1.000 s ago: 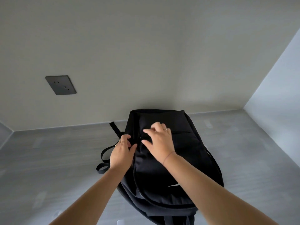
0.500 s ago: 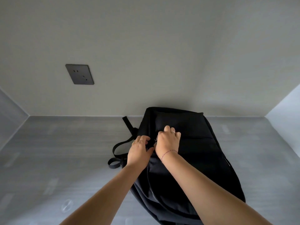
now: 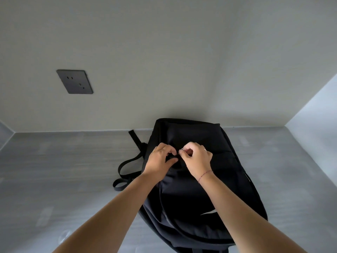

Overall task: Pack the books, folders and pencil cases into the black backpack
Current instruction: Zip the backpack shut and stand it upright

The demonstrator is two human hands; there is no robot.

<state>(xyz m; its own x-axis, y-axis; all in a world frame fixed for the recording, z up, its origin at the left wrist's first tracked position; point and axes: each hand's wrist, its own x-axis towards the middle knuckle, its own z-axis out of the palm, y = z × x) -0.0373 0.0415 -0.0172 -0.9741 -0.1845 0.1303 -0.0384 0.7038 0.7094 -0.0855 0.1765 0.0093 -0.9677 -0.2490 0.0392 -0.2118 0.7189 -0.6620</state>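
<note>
The black backpack (image 3: 197, 194) lies flat on the grey table, its top end toward the wall. Both hands meet on its upper front. My left hand (image 3: 160, 159) pinches the black fabric beside the zipper line. My right hand (image 3: 197, 157) pinches a small metal zipper pull between thumb and forefinger, right next to the left fingertips. The backpack looks closed. No books, folders or pencil cases are in view.
The backpack's shoulder straps (image 3: 125, 168) loop out on the table to its left. The grey table (image 3: 54, 179) meets a pale wall at the back and another wall on the right. A dark wall socket (image 3: 74, 82) sits on the wall at upper left.
My right hand went from lying flat on the bag to pinching the zipper pull. My left hand closed on the fabric beside it. The view shifted, so the bag sits further right.
</note>
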